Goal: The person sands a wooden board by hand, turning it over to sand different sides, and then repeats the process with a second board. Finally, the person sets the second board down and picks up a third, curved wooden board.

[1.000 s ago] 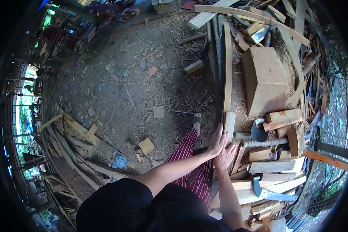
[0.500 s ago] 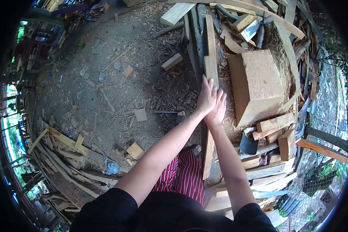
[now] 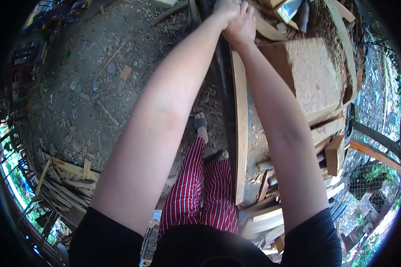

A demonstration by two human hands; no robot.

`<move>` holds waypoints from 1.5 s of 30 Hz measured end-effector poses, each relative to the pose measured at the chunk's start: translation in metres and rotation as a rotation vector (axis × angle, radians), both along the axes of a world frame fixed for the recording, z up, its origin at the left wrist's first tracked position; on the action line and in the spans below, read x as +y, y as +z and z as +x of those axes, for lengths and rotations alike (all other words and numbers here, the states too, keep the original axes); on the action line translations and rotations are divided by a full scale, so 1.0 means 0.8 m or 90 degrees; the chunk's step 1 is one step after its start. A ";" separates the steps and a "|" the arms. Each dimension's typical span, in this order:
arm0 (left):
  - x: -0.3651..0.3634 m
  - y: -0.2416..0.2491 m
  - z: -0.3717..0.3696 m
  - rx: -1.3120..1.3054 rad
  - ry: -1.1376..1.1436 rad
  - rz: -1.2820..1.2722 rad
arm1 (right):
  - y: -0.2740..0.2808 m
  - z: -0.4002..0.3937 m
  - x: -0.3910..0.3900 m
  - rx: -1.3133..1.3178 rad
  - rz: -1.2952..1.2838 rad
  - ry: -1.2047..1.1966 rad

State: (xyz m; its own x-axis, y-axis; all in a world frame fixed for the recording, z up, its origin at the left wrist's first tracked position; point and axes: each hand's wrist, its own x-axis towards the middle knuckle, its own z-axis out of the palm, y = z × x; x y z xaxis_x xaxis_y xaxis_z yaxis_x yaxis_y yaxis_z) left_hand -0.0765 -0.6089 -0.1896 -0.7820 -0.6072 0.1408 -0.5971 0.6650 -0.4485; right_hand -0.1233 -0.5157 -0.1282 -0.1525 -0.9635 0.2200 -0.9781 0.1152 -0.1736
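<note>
Both my arms stretch far forward along a long pale wood strip (image 3: 240, 129). My left hand (image 3: 227, 10) is closed at the top edge of the view. Right beside and overlapping it, my right hand (image 3: 239, 27) is closed too. They grip a wooden hand plane on the strip; the plane itself is hidden now behind the hands and the frame edge, though its block-like body showed earlier. The strip lies lengthwise beside a dark beam (image 3: 227, 107), its near end close to my striped trousers.
A large wood block (image 3: 314, 71) stands right of the strip. Cut timber pieces (image 3: 336, 153) lie at the lower right. The ground (image 3: 133, 49) on the left is littered with shavings and offcuts, with stacked planks (image 3: 67, 191) farther down. A wire fence (image 3: 365, 182) is at far right.
Both hands have pushed forward along the strip with the plane, from mid-view to the top edge. My body leans further forward, and one sandalled foot now shows.
</note>
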 end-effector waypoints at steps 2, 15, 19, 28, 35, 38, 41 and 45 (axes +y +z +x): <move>-0.015 -0.055 -0.018 0.463 0.043 0.381 | 0.002 0.001 0.016 -0.014 0.025 -0.008; 0.403 0.053 0.043 0.851 0.346 0.713 | 0.007 0.037 0.352 0.010 0.087 -0.027; 0.585 0.071 0.060 0.816 0.371 0.742 | 0.009 0.051 0.520 -0.001 0.189 -0.056; 0.803 0.106 0.069 0.709 0.441 0.776 | 0.011 0.060 0.747 -0.083 0.283 -0.075; 0.583 0.072 0.051 0.867 0.393 0.807 | 0.033 0.030 0.506 -0.074 0.251 -0.004; 0.464 0.072 0.041 0.895 0.383 0.759 | 0.024 0.021 0.397 -0.074 0.155 0.020; 0.367 0.067 0.038 0.925 0.345 0.763 | 0.027 0.017 0.304 -0.087 0.120 0.032; 0.225 0.061 0.029 0.897 0.336 0.751 | 0.008 0.013 0.179 -0.093 -0.008 0.002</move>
